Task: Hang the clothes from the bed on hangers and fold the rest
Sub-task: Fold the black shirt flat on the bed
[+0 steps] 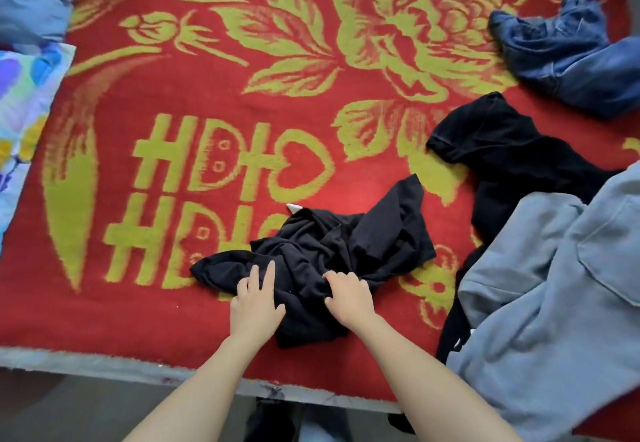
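Soft, even light fell on the red blanket [207,320], brightest in a patch at centre frame just above the black garment [346,244], whose folds lost detail. Shadows were faint. Wide-angle distortion bowed the bed edge [104,362]; the corners were blurred.

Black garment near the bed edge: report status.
Left hand flat on black garment, right hand gripping its fabric. Garment crumpled, not yet folded. Grey hoodie, other black piece, jeans lie off to the right, apart.

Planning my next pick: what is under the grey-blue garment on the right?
Black fabric pokes out from under the grey-blue garment along its left edge, on the red blanket. How much lies beneath is covered.
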A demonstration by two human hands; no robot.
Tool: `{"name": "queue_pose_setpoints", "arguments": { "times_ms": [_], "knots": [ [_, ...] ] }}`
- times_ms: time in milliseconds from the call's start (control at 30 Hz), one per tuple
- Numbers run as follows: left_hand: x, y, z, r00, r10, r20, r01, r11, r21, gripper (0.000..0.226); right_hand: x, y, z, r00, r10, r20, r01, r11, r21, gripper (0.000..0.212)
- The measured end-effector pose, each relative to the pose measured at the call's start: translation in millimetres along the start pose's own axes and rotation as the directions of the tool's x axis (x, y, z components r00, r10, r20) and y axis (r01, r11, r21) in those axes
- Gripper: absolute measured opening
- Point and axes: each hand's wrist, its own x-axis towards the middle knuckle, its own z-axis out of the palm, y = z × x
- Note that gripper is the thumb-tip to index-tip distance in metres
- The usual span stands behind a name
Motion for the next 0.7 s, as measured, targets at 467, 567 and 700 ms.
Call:
{"name": "queue_pose_setpoints", "arguments": {
  "times_ms": [467,567,700],
  "knots": [
    [-31.2,28.2,-69.2,0.843,0.507,0.18,-0.519,0.854,0.025,0.02,-110.8,26.2,-84.2,0.991,-0.116,-0.062,0.128,0.956,0.266,0.023],
    [-50.5,8.3,-110.1,0.786,0.6,0.148,-0.602,0.798,-0.032,0.024,-125.3,17.5,-101.4,0.985,-0.135,-0.111,0.157,0.962,0.225,0.027],
    [-67.8,-30.5,-183.1,0.764,0.645,-0.04,-0.646,0.762,-0.054,0.018,-143.5,-15.6,-121.0,0.992,-0.072,-0.1,0.096,0.961,0.259,0.02]
  ]
}}
